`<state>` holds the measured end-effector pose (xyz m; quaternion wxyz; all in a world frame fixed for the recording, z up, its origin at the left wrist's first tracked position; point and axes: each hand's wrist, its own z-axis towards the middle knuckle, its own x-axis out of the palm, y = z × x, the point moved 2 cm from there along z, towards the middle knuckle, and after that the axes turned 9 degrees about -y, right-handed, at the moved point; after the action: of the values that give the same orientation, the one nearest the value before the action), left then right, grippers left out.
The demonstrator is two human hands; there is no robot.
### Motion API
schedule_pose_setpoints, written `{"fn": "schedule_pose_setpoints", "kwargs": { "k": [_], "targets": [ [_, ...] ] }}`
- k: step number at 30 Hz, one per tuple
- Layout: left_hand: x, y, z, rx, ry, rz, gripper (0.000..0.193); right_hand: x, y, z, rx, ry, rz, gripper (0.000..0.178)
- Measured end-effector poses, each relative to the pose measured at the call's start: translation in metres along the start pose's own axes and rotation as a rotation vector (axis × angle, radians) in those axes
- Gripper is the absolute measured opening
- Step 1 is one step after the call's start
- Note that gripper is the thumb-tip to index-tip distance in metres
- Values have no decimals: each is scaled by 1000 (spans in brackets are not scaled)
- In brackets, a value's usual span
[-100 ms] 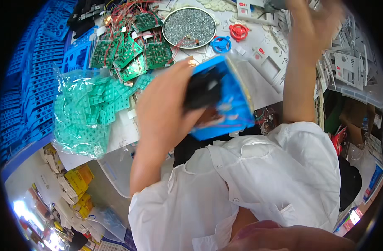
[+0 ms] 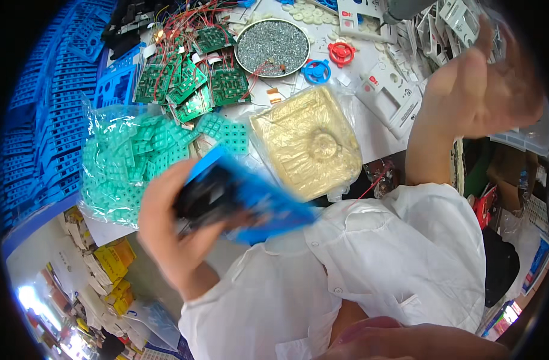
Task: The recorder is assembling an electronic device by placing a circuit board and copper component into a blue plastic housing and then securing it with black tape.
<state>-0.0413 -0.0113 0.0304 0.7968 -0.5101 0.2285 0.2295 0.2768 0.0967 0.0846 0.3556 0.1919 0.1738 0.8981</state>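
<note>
The left hand [image 2: 166, 234] grips a blurred blue case [image 2: 244, 198] just below the green bag [image 2: 130, 168]. The right hand [image 2: 484, 90] is raised right of it; its fingers' state is unclear.

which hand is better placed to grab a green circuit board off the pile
Right, probably. The left hand is full, gripping a blue and black part. The right hand looks empty and is raised over the table, though the circuit boards lie far left.

One head camera looks steeply down, close over the cluttered table [image 2: 370, 129]
</note>
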Motion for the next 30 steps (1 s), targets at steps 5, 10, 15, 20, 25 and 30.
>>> {"fn": "schedule_pose_setpoints", "kwargs": {
  "k": [5, 10, 15, 20, 25, 30],
  "targets": [
    [-100, 39, -92, -600, 343, 291, 56, 29, -80, -50, 179, 922, 47, 16],
    [-131, 178, -268, -1128, 639, 598, 58, 106, -225, -98, -93, 1068, -375, 33],
    [-98, 298, -424, -1220, 138, 627, 82, 132, -257, -107, -86, 1193, -536, 43],
    [-56, 312, -439, -989, 292, 765, 101, 141, -277, -112, -206, 983, -408, 47],
    [-36, 195, -272, -1161, 687, 177, 45, 106, -158, -84, 621, 959, -12, 48],
    [30, 13, -105, -506, 180, -188, 40, 3, -54, -112, 1105, 1161, 362, 54]
  ]
}}
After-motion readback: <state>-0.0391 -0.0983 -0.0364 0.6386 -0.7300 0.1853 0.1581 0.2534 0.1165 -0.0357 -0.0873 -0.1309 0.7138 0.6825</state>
